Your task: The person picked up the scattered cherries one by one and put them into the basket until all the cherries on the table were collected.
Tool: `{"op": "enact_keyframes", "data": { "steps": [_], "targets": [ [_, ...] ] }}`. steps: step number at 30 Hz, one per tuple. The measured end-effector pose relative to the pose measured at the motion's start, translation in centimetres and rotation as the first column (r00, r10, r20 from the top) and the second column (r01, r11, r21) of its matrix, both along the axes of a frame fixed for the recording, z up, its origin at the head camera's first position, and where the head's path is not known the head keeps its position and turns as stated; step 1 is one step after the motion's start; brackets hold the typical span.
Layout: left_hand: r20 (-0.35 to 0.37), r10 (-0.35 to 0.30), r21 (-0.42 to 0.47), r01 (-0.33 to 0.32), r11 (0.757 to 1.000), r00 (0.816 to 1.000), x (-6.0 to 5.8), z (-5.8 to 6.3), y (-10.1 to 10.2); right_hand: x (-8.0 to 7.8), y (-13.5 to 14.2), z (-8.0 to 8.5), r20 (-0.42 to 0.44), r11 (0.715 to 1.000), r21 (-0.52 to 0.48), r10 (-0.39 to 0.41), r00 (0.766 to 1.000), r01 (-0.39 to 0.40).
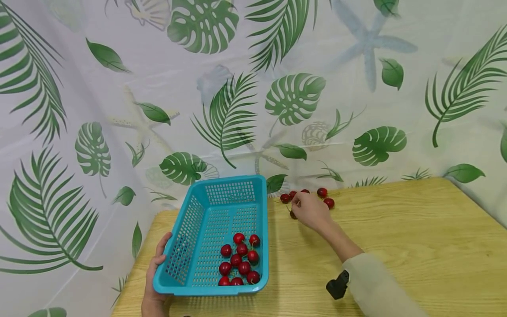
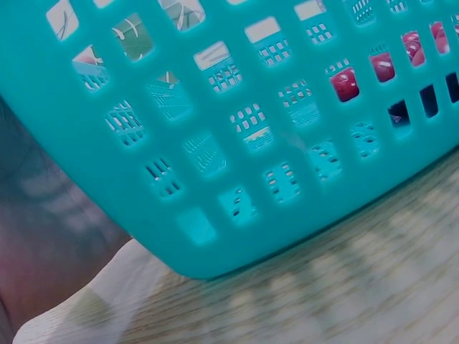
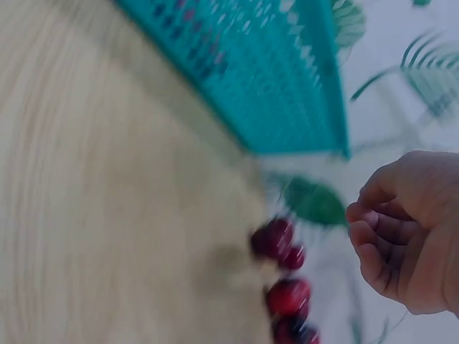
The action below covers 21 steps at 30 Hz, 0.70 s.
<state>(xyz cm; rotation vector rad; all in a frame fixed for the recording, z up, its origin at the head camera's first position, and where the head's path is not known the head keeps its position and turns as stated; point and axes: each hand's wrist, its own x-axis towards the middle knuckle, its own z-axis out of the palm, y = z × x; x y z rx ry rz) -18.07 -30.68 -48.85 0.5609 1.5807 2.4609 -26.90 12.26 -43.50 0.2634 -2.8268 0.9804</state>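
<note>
A turquoise plastic basket (image 1: 263, 229) with slotted sides holds several red cherries (image 1: 236, 260) gathered at its near right. My left hand (image 1: 154, 275) grips the basket's left side near the front corner, partly hidden behind the wall. Beyond the basket's right side, my right hand (image 1: 310, 210) is over a loose group of cherries. Its fingers are curled, with thumb and forefinger tips together, and no fruit shows between them. Just under the fingertips is a dark cherry (image 1: 293, 215) with a thin stem. In the right wrist view, several blurred cherries (image 3: 288, 295) appear beside the curled right hand (image 3: 409, 233).
The wooden table (image 1: 416, 246) extends to the right. A white cloth (image 1: 336, 97) printed with leaves, shells and starfish hangs behind it and at the left. Two cherries (image 1: 328, 203) lie just right of the right hand near the table's back edge.
</note>
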Motion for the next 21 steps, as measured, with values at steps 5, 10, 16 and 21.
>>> {"op": "enact_keyframes", "data": {
  "steps": [5,10,16,21],
  "targets": [
    [0.003,-0.013,0.013,0.013,1.000,1.000,0.0,0.1,0.1,-0.7,1.7,-2.1,0.091,0.997,0.069,-0.033,0.995,0.027],
    [0.021,0.010,0.007,-0.010,1.000,1.000,0.1,0.1,-0.1,-1.1,1.0,-3.6,0.109,0.995,0.097,-0.016,0.994,0.006],
    [0.031,-0.012,0.032,0.011,0.999,0.999,0.0,0.2,-0.1,-1.8,-0.8,-4.9,-0.083,0.968,0.251,0.002,0.997,0.019],
    [0.056,-0.004,0.018,0.003,1.000,0.998,0.0,0.3,-0.1,-2.4,-1.8,-5.3,-0.178,0.934,0.357,0.037,0.983,0.030]
  ]
}}
